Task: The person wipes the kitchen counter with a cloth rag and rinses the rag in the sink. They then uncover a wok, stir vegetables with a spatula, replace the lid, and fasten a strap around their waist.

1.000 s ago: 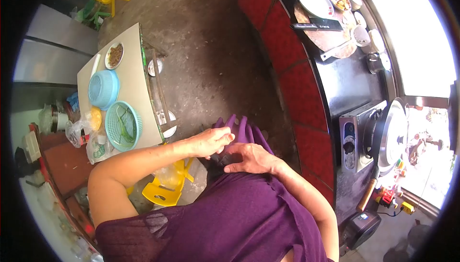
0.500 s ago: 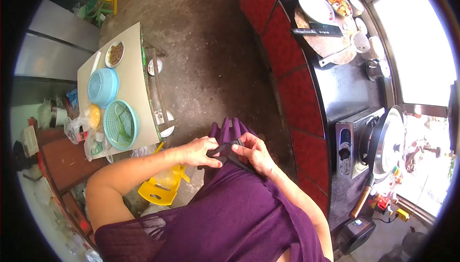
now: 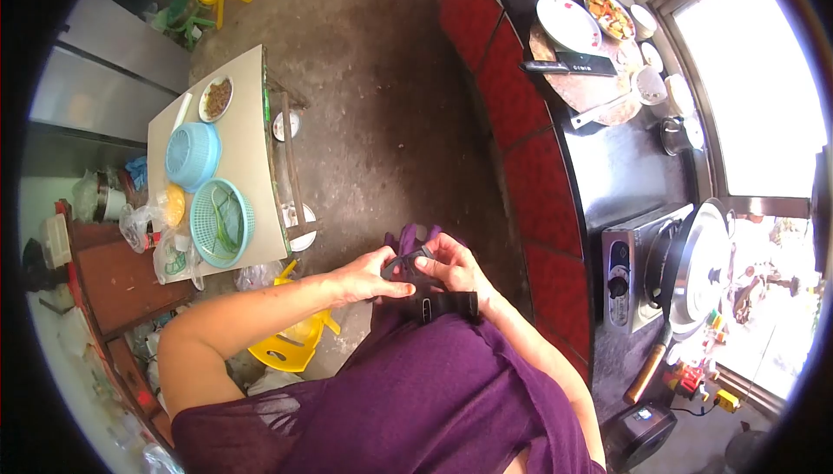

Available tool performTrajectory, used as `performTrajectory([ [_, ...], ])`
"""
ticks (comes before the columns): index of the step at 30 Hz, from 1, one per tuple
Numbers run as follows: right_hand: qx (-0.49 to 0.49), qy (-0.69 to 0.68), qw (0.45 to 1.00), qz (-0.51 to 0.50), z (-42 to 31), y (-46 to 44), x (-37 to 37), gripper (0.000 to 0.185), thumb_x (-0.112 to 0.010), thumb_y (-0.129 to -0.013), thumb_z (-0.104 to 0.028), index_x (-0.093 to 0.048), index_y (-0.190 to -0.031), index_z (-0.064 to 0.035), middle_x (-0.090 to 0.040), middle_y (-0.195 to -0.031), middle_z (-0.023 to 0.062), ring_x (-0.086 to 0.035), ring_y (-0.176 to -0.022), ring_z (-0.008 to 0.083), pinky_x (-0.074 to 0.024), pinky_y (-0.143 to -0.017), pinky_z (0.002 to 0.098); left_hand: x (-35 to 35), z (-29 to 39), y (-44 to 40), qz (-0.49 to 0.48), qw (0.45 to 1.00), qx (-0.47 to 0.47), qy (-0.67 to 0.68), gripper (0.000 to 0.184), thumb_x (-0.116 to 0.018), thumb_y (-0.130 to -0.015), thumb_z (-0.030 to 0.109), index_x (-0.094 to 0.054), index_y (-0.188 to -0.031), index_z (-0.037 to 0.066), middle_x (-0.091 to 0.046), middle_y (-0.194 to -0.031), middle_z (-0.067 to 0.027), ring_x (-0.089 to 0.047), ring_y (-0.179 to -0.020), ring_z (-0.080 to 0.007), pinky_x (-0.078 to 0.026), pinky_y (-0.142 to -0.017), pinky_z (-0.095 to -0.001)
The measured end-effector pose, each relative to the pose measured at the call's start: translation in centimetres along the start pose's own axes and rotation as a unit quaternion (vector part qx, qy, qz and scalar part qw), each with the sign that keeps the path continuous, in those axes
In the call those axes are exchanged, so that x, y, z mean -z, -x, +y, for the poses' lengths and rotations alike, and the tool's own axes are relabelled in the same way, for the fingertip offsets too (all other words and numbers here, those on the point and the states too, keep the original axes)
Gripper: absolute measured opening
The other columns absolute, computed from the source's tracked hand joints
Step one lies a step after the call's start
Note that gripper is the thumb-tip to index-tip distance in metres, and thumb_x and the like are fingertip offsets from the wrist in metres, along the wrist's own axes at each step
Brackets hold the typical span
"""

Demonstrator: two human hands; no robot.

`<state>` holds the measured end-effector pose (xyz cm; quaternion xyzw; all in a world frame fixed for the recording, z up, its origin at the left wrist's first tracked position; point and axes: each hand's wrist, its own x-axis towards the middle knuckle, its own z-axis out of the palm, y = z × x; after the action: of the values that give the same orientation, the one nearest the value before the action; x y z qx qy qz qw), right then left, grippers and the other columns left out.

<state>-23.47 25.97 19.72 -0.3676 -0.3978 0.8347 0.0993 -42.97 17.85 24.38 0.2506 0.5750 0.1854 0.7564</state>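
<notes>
In front of my waist, my left hand [image 3: 371, 277] and my right hand [image 3: 453, 266] are close together, both closed on a thin black strap [image 3: 406, 259]. My thumbs face each other, and the strap runs between the two pinches. Just below them a wider black band [image 3: 449, 304] with a small oval, metal-rimmed piece lies across the purple top [image 3: 408, 379]. Purple cloth folds show beyond my fingers. Which item the strap belongs to cannot be made out.
Left, a table [image 3: 247, 84] holds a blue basket [image 3: 193, 156], a green basket [image 3: 221, 222] and a plate of food [image 3: 216, 98]. A yellow chair [image 3: 286, 351] stands near me. Right, the counter bears a cleaver [image 3: 577, 64], a stove [image 3: 618, 274] and a lidded pan [image 3: 701, 270].
My right hand has turned and shifted slightly up and left along the strap. The wider black band with the oval piece now shows below my hands. My view has shifted slightly.
</notes>
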Motion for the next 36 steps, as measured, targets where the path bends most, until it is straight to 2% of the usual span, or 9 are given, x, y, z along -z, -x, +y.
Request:
performTrajectory([
  [3, -0.037, 0.066, 0.997, -0.025, -2.9, 0.8, -0.5, 0.026, -0.069, -0.088, -0.023, -0.054, -0.098, -0.0039, -0.059, -0.083, 0.0014, -0.055, -0.075, 0.0094, -0.0464, -0.062, 0.0272, -0.6, -1.2, -1.6, -0.037, 0.998, -0.050, -0.009, 0.040, -0.070, -0.086, 0.029, -0.059, -0.114, 0.003, -0.059, -0.089, -0.0013, -0.054, -0.082, -0.0072, -0.046, -0.071, -0.0296],
  [7, 0.000, 0.307, 0.950, -0.058, -5.3, 2.1, -0.2, 0.040, -0.071, -0.085, -0.028, -0.053, -0.110, -0.0027, -0.064, -0.090, 0.0100, -0.062, -0.080, 0.0185, -0.0498, -0.068, 0.0332, -3.4, -2.9, -1.5, 0.134, 0.961, -0.206, -0.125, 0.032, -0.066, -0.087, 0.025, -0.059, -0.107, 0.002, -0.062, -0.082, -0.0048, -0.057, -0.083, -0.0108, -0.047, -0.071, -0.0319],
  [9, 0.053, 0.416, 0.905, -0.074, -6.0, 3.0, 0.4, 0.035, -0.069, -0.086, -0.029, -0.060, -0.108, -0.0025, -0.068, -0.091, 0.0172, -0.067, -0.080, 0.0302, -0.0506, -0.072, 0.0376, -3.5, -2.6, -0.4, 0.179, 0.957, -0.143, -0.177, 0.029, -0.065, -0.087, 0.025, -0.058, -0.102, 0.001, -0.062, -0.080, -0.0043, -0.059, -0.076, -0.0129, -0.047, -0.067, -0.0316],
  [12, -0.011, 0.451, 0.879, -0.154, -7.1, 3.1, 0.9, 0.032, -0.062, -0.091, -0.032, -0.064, -0.094, 0.0000, -0.067, -0.077, 0.0141, -0.064, -0.075, 0.0259, -0.0492, -0.072, 0.0361, -3.5, -2.5, 0.4, 0.175, 0.949, -0.145, -0.219, 0.023, -0.066, -0.088, 0.023, -0.056, -0.091, 0.003, -0.061, -0.078, -0.0052, -0.057, -0.061, -0.0114, -0.046, -0.058, -0.0296],
  [19, -0.019, 0.159, 0.987, 0.004, -6.0, 3.4, -0.1, 0.027, -0.061, -0.093, -0.027, -0.063, -0.081, -0.0023, -0.054, -0.062, 0.0002, -0.045, -0.052, 0.0073, -0.0342, -0.048, 0.0253, -0.7, -2.2, 1.5, -0.088, 0.990, 0.012, 0.106, 0.028, -0.065, -0.091, 0.024, -0.062, -0.110, 0.004, -0.063, -0.100, 0.0028, -0.056, -0.094, -0.0065, -0.044, -0.082, -0.0259],
  [26, -0.024, 0.008, 0.999, 0.038, -5.0, 2.2, 0.1, 0.025, -0.060, -0.094, -0.025, -0.060, -0.079, -0.0052, -0.048, -0.059, -0.0042, -0.033, -0.042, 0.0035, -0.0230, -0.038, 0.0221, -0.8, -3.6, 2.3, -0.095, 0.972, -0.022, 0.212, 0.029, -0.063, -0.092, 0.030, -0.059, -0.105, 0.005, -0.064, -0.094, 0.0040, -0.057, -0.087, -0.0083, -0.046, -0.077, -0.0300],
  [29, 0.036, 0.163, 0.985, 0.042, -5.2, 2.2, -0.2, 0.023, -0.060, -0.094, -0.023, -0.062, -0.084, -0.0025, -0.053, -0.065, -0.0022, -0.044, -0.054, 0.0054, -0.0359, -0.048, 0.0233, -2.7, -3.9, 2.7, 0.139, 0.988, -0.072, -0.014, 0.026, -0.065, -0.089, 0.022, -0.052, -0.104, 0.005, -0.066, -0.088, -0.0063, -0.064, -0.075, -0.0224, -0.049, -0.066, -0.0385],
  [33, 0.078, 0.278, 0.957, -0.025, -6.3, 2.8, -1.4, 0.022, -0.061, -0.093, -0.022, -0.063, -0.091, -0.0001, -0.059, -0.071, 0.0044, -0.051, -0.067, 0.0095, -0.0439, -0.061, 0.0287, -5.6, -2.3, 5.1, 0.344, 0.871, -0.183, -0.299, 0.043, -0.058, -0.082, 0.005, -0.038, -0.119, 0.008, -0.062, -0.089, -0.0257, -0.059, -0.081, -0.0481, -0.047, -0.070, -0.0534],
  [36, 0.059, 0.263, 0.960, -0.080, -7.5, 3.1, -2.1, 0.022, -0.061, -0.093, -0.023, -0.062, -0.091, -0.0012, -0.059, -0.072, 0.0020, -0.050, -0.066, 0.0085, -0.0419, -0.060, 0.0273, -4.6, -2.7, 5.2, 0.402, 0.851, -0.131, -0.310, 0.046, -0.060, -0.079, 0.005, -0.039, -0.120, 0.008, -0.063, -0.090, -0.0252, -0.060, -0.082, -0.0471, -0.047, -0.070, -0.0530],
])
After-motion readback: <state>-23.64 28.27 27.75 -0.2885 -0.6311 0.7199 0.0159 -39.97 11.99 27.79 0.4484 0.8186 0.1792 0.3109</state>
